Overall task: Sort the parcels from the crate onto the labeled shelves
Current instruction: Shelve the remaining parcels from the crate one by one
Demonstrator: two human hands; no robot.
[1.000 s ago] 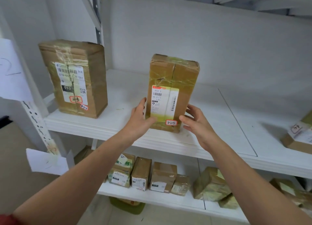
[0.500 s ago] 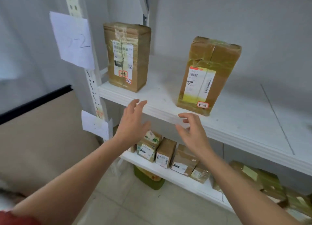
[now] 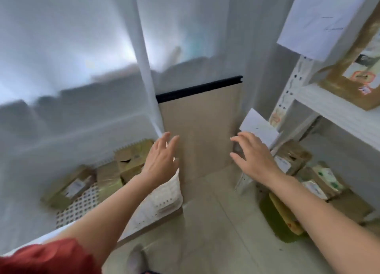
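Fetching the next parcel looks to be the step in hand, since both hands are empty. Nearest, a red sleeve [image 3: 47, 257] covers the upper left arm, and the forearm lies across the crate's [image 3: 160, 199] white perforated wall. The left hand [image 3: 162, 158] hovers above the crate's right-hand corner, fingers straight and spread, holding nothing. The right hand [image 3: 253, 156] hangs well to the right of the crate, likewise loose and empty.

Inside the crate, left of the left hand, lie several brown taped parcels [image 3: 111, 177], tumbled at angles and blurred. It would be best to take a top one by opposite sides with both hands, then turn its label up and read it before carrying it off.

Farther off, right of the crate, stand the shelves [image 3: 337, 109] with a paper label [image 3: 320, 18]. A shelved parcel [image 3: 349, 92] already stands there.
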